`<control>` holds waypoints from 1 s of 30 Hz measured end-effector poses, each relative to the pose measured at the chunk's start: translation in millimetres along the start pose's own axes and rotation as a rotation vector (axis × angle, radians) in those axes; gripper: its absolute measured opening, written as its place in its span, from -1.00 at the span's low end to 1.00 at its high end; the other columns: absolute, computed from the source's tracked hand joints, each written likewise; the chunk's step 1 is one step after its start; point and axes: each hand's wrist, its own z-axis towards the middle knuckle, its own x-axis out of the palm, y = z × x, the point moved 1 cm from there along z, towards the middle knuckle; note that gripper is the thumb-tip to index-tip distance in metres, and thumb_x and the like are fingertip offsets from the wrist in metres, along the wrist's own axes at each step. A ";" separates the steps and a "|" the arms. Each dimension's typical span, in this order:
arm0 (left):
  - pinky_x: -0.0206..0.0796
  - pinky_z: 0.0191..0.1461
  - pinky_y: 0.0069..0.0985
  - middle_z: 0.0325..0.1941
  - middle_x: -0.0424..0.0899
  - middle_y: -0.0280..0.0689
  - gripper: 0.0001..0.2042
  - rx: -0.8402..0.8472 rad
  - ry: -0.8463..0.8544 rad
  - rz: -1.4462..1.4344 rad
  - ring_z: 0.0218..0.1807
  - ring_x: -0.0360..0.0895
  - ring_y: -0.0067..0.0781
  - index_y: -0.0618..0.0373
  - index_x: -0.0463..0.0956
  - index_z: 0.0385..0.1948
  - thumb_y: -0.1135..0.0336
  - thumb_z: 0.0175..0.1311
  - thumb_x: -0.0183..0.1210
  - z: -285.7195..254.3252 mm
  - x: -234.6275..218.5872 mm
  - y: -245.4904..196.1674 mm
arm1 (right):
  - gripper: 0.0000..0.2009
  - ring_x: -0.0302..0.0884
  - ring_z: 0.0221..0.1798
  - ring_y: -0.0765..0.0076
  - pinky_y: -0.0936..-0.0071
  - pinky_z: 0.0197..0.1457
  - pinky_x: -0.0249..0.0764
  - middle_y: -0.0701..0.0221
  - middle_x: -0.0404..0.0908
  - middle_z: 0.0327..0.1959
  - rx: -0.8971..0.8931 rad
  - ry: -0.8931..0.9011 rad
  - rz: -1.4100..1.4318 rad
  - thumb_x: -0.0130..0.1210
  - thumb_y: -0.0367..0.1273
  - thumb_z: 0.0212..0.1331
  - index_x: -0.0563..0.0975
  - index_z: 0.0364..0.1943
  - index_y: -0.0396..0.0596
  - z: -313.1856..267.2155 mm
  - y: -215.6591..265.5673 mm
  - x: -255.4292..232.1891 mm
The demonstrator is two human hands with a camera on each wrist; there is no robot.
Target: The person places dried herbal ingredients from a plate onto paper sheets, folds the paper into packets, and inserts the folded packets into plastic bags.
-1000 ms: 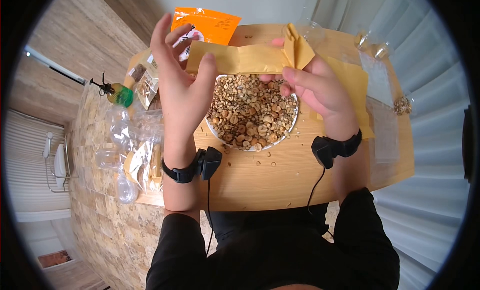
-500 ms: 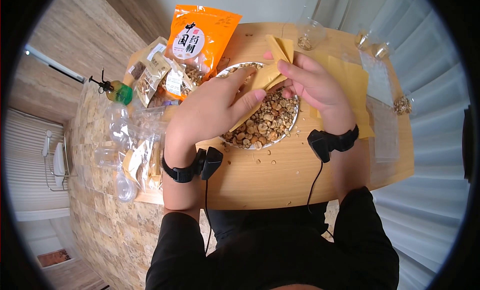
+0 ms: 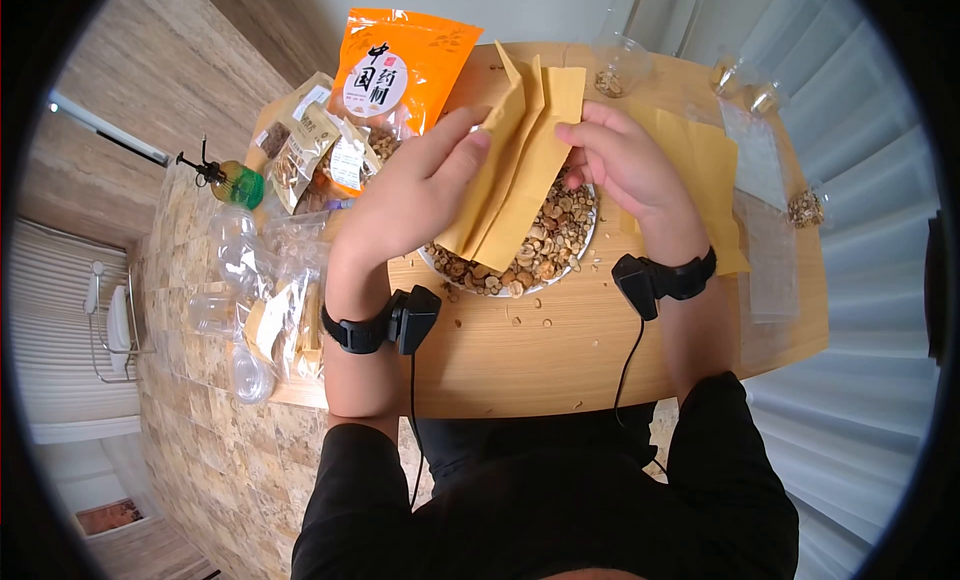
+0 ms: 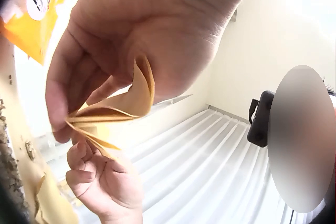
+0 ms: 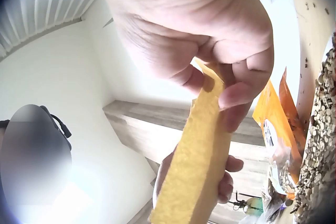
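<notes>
Both hands hold a yellow kraft paper bag point(image 3: 522, 175) with lengthwise folds, tilted above a round white plate point(image 3: 596, 220). The plate is heaped with small dried slices and pieces point(image 3: 548, 248), partly hidden by the bag. My left hand point(image 3: 412, 198) grips the bag's left side, thumb on the near face. On the other side, my right hand point(image 3: 625, 168) pinches its right edge near the top between thumb and fingers. In the left wrist view the bag's folded layers point(image 4: 113, 112) spread apart at one end.
An orange pouch point(image 3: 425, 55) stands at the back left beside smaller packets point(image 3: 305, 145). Clear plastic packaging point(image 3: 285, 325) and a green spray bottle point(image 3: 238, 186) are at the left. More kraft paper point(image 3: 695, 170) lies at the right, with clear cups point(image 3: 622, 68) along the back.
The bag has swung from lying crosswise to slanting upright, its folds now parted. My left hand has come down from near the orange pouch and grips the bag's side.
</notes>
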 end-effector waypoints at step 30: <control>0.42 -0.19 -0.41 -0.24 0.61 -0.02 -0.51 0.005 -0.200 0.282 -0.30 0.59 -0.19 0.27 0.38 0.07 0.16 0.18 0.22 9.4 13.5 4.1 | -0.62 0.63 -0.09 0.27 0.32 -0.22 0.67 0.26 0.60 -0.06 0.002 0.124 0.423 -0.02 -0.27 0.29 0.39 0.09 -0.22 7.6 -12.5 1.9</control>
